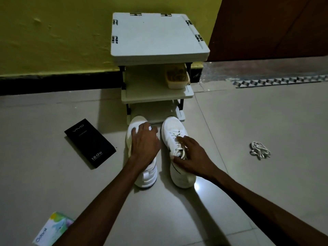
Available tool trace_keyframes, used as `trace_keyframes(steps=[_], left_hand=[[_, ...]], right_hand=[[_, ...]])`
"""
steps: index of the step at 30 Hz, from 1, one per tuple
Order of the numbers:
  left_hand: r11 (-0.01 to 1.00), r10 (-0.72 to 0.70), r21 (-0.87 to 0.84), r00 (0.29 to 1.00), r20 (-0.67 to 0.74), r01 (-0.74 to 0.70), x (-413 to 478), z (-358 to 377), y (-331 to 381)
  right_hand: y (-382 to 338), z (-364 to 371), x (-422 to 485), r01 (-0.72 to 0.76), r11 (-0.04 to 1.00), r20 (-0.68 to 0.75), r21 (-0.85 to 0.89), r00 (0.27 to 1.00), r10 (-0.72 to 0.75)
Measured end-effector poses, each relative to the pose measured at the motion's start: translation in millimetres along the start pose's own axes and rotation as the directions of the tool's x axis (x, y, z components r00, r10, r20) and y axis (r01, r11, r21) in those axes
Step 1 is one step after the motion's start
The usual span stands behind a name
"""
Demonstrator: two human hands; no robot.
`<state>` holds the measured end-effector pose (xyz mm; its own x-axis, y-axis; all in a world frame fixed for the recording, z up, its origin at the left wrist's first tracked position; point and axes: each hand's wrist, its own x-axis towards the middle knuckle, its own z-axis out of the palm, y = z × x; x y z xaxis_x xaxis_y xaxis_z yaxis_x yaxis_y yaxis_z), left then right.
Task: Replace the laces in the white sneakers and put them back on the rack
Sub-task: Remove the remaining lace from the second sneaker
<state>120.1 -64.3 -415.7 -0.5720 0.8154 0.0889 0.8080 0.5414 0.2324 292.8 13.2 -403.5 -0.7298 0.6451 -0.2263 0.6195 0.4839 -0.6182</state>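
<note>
Left hand lies spread and relaxed over the left sneaker. Right hand, fingers loose, touches the laced top of the right sneaker. At 12 o'clock the white rack stands just beyond the pair. A black box lies at 9 o'clock, loose laces at 3.

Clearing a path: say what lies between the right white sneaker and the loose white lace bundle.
Head view: only bare grey floor tile between sneaker and laces.
</note>
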Motion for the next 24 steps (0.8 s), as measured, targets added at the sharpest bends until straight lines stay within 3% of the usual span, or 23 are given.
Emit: trace_keyframes(steps=[3,6,9,14,18,21,24], left_hand=[[0.941,0.022,-0.329,0.982,-0.187,-0.083,-15.4,-11.7,16.9],[0.804,0.021,-0.594,0.999,-0.03,-0.034,-34.3,-20.8,43.4],[0.852,0.095,-0.521,0.993,0.075,-0.042,-45.6,-15.7,51.5],[0.888,0.191,-0.424,0.982,-0.01,-0.177,-49.7,-11.6,51.7],[0.886,0.165,-0.432,0.985,-0.046,-0.169,-50.5,-10.7,54.3],[0.879,0.105,-0.461,0.992,-0.063,-0.123,-44.6,-11.6,57.0],[0.894,0.009,-0.447,0.996,0.089,0.032,-27.0,-16.2,63.0]], right_hand=[[15.2,-12.7,-6.4,-0.062,0.957,-0.098,0.284,0.991,0.093],[27.1,-27.4,-9.2,-0.094,0.917,-0.144,0.387,0.977,0.16],[27.0,-35.1,-13.1,-0.067,0.953,-0.094,0.295,0.991,0.098],[21.1,-36.6,-9.0,-0.036,0.979,-0.052,0.201,0.997,0.048],[18.9,-37.6,1.9,-0.047,0.996,-0.06,-0.074,0.997,0.043],[18.2,-34.5,4.6,-0.053,0.986,-0.083,-0.16,0.996,0.041],[21.7,-33.7,6.4,-0.083,0.989,-0.094,-0.119,0.993,0.072]])
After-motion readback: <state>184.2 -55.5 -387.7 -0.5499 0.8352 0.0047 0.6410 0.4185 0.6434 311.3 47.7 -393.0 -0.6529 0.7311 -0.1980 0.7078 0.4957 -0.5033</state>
